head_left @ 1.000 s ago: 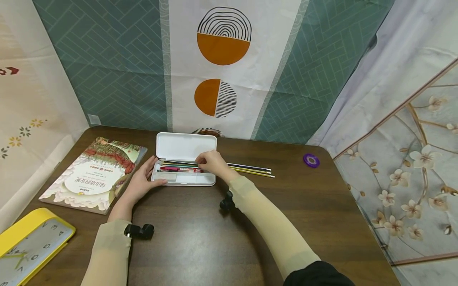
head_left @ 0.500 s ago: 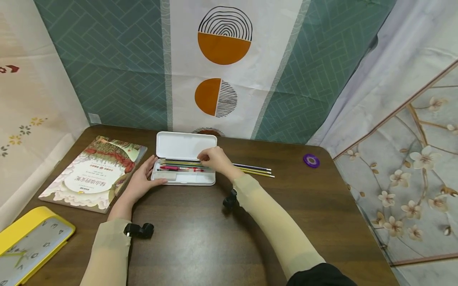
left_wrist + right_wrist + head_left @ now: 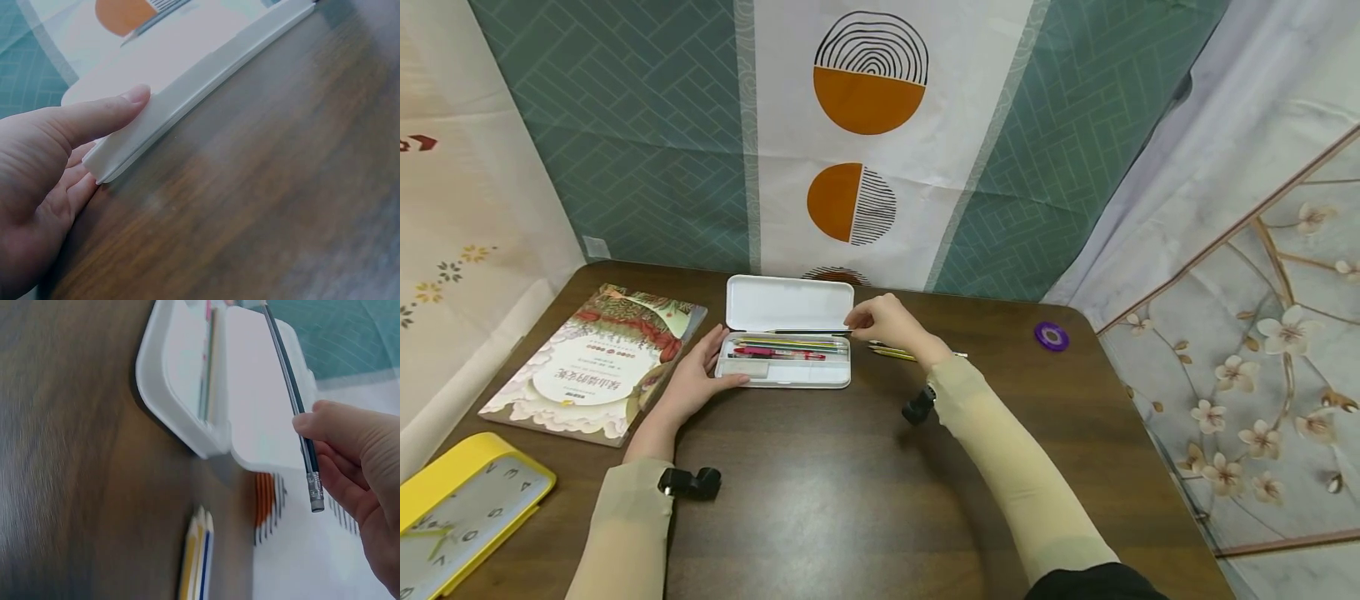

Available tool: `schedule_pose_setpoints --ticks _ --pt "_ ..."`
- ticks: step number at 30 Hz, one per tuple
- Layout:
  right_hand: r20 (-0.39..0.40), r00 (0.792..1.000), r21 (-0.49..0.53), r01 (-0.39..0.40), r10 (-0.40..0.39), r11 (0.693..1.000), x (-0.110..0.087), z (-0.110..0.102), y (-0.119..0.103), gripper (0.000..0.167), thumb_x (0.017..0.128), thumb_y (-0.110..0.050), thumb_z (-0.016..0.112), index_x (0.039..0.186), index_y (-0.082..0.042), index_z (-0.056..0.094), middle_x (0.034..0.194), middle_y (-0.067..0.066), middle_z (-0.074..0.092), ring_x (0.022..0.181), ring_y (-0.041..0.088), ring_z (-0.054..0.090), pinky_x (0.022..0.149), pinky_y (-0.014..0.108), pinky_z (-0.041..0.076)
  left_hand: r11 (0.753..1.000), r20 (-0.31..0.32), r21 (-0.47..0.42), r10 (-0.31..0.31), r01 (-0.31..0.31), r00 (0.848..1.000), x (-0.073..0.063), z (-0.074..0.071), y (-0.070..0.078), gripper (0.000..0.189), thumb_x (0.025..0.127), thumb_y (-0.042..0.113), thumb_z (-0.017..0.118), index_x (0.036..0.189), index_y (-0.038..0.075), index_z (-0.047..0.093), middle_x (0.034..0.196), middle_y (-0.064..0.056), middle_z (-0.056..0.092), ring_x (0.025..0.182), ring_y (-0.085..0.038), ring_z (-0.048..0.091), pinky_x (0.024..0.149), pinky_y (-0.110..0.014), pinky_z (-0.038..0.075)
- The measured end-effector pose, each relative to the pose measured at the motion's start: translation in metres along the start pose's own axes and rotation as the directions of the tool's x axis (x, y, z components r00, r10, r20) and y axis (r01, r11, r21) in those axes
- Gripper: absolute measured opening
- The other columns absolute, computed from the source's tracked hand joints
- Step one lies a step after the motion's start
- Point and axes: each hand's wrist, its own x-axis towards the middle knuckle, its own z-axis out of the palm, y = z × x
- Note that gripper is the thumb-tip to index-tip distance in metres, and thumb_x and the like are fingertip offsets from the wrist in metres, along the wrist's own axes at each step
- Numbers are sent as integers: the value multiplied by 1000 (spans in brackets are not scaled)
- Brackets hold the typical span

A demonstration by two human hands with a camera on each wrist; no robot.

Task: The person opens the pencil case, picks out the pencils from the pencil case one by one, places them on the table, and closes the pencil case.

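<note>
My right hand [image 3: 891, 325] pinches a dark pencil [image 3: 289, 375] between thumb and fingers, near its eraser end. The pencil slants over the raised lid [image 3: 259, 394] of a white pencil case [image 3: 812, 375]. Several pencils, a red pen [image 3: 782, 354] and a pale block [image 3: 747, 367] lie inside the case. At the case's left end, my left hand [image 3: 700, 379] holds the corner, thumb [image 3: 119, 112] along the front wall and fingers around the end. On the table right of the case lie several more pencils [image 3: 199, 556], partly hidden by the right hand in the head view.
A book [image 3: 598, 367] lies on the table left of the case. Nearer, at the left edge, is a yellow clock [image 3: 475, 500]. A purple round object [image 3: 1052, 336] sits at the back right. Patterned cloth [image 3: 662, 150] hangs behind the table's far edge.
My right hand has moved right and back from over the case, and the dark pencil is now apart from those in the case. The left hand has stayed put.
</note>
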Motion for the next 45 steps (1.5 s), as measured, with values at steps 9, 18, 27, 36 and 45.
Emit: schedule_pose_setpoints --ticks 9,18,27,36,45 --pt "1 999 95 -44 44 995 -28 -30 28 16 86 -3 72 100 -1 76 94 10 76 79 16 69 72 28 60 1000 5 4 -2 2 1000 -2 -2 0 105 84 22 79 157 2 7 160 -24 19 146 -43 23 118 -56 24" --pt "-16 993 100 -117 119 988 -64 -45 69 18 86 -5 73 102 1 75 94 9 76 81 17 70 72 29 60 1000 9 10 -3 3 1000 -1 -1 2 105 84 22 79 157 3 6 161 -23 19 146 -43 23 118 -55 25" --pt "-7 983 149 -180 183 972 -96 -41 97 18 85 -1 72 102 2 75 94 13 76 80 17 72 68 24 59 1000 5 14 -10 10 1000 -1 0 2 105 84 21 79 157 2 7 161 -23 19 146 -43 23 118 -54 25" --pt "-24 981 180 -187 194 966 -108 -31 108 15 83 -2 74 98 0 76 89 12 76 79 16 72 68 21 58 1000 7 15 -3 3 1000 0 -1 0 106 84 23 79 157 2 6 161 -23 18 146 -43 22 118 -56 25" --pt "-25 976 188 -207 216 960 -115 -26 112 15 83 -2 75 97 2 75 89 13 76 77 15 72 66 19 58 1000 5 19 -9 9 1000 0 -1 0 105 84 22 79 157 3 6 161 -22 18 147 -43 22 118 -55 25"
